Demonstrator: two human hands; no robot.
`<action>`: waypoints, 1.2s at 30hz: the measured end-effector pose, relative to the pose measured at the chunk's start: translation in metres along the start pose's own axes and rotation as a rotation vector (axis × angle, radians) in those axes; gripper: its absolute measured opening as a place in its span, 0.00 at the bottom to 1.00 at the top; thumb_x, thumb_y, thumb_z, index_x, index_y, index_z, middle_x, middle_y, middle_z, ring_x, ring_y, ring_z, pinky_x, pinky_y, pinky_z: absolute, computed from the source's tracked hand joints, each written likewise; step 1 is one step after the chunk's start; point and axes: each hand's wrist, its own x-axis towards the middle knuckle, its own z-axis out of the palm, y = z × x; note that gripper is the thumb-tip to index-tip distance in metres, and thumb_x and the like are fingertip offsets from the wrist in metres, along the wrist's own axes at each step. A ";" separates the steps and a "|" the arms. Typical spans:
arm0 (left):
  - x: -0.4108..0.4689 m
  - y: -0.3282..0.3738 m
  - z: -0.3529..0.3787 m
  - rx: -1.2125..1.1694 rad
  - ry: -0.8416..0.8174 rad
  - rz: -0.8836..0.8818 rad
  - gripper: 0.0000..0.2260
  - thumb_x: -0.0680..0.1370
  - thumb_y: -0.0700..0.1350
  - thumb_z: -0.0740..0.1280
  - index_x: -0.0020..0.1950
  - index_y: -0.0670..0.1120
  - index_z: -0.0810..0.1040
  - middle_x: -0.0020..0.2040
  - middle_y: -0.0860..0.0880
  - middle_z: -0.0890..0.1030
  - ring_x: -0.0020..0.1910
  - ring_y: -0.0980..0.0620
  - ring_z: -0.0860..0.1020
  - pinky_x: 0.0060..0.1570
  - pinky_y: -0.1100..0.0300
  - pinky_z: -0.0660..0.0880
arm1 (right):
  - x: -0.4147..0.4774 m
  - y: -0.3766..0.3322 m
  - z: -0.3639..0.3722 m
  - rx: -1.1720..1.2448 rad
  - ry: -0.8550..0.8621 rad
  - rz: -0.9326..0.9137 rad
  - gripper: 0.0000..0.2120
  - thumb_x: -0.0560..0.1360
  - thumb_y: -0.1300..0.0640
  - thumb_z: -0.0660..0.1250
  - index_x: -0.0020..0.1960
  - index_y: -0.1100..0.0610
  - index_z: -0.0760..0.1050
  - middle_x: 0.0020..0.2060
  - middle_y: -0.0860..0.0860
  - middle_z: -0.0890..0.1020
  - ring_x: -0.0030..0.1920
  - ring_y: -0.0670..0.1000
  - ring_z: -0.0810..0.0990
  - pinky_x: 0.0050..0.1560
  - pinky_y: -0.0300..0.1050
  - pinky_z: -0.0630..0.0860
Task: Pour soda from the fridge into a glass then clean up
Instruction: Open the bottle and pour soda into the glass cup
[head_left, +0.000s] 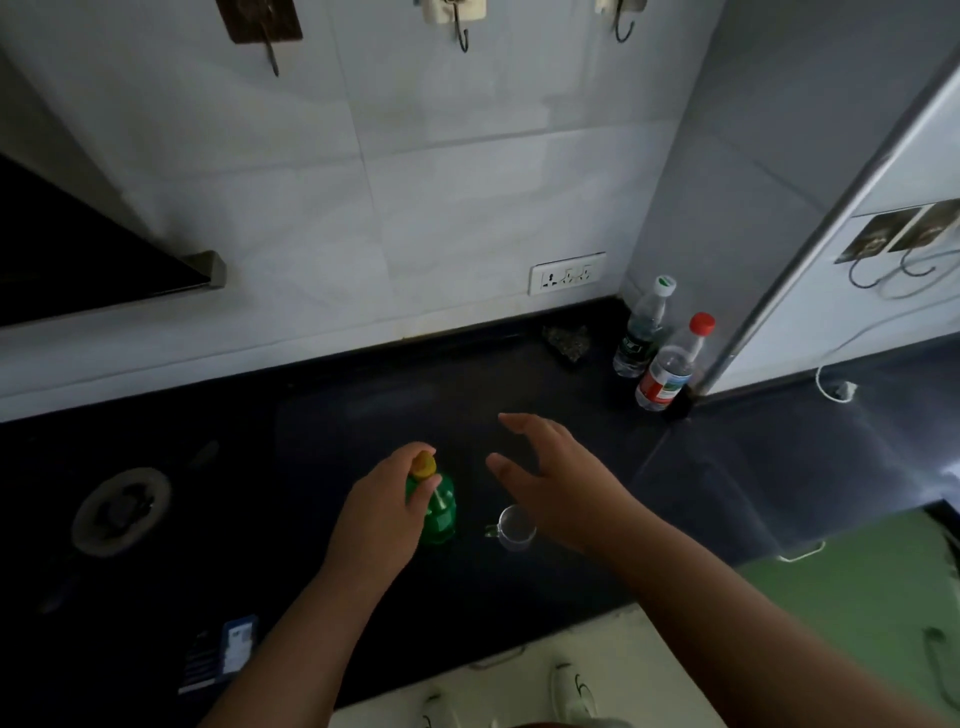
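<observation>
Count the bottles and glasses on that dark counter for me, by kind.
soda bottle, green: 1
clear bottles: 2 (white-capped bottle, red-capped bottle)
glass: 1
Total: 4

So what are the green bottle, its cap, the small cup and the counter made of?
Green bottle: translucent, glossy, likely plastic.
Yellow cap: opaque, probably plastic.
Cup: clear, see-through, bright rim; glass or clear plastic, cannot tell.
Counter: black, smooth, faint sheen near the wall; looks like polished stone.
</observation>
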 end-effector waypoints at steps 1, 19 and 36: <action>-0.001 0.004 -0.001 -0.015 0.037 0.008 0.14 0.80 0.50 0.67 0.66 0.55 0.75 0.60 0.56 0.80 0.58 0.55 0.79 0.58 0.58 0.75 | 0.002 0.001 -0.005 -0.006 0.002 -0.024 0.29 0.80 0.40 0.63 0.78 0.43 0.60 0.77 0.46 0.64 0.70 0.50 0.71 0.65 0.46 0.71; -0.009 0.147 -0.066 -0.550 0.138 0.227 0.11 0.78 0.56 0.66 0.61 0.63 0.78 0.58 0.63 0.80 0.58 0.65 0.78 0.54 0.67 0.75 | 0.008 -0.015 -0.066 0.059 0.009 -0.413 0.34 0.75 0.40 0.70 0.76 0.47 0.62 0.60 0.46 0.80 0.56 0.46 0.81 0.56 0.51 0.80; -0.011 0.164 -0.056 -0.433 0.314 0.242 0.08 0.77 0.55 0.69 0.55 0.61 0.82 0.46 0.63 0.84 0.44 0.62 0.82 0.40 0.74 0.76 | 0.009 -0.009 -0.063 0.033 0.063 -0.444 0.29 0.76 0.43 0.69 0.73 0.50 0.66 0.56 0.45 0.80 0.42 0.37 0.76 0.43 0.35 0.72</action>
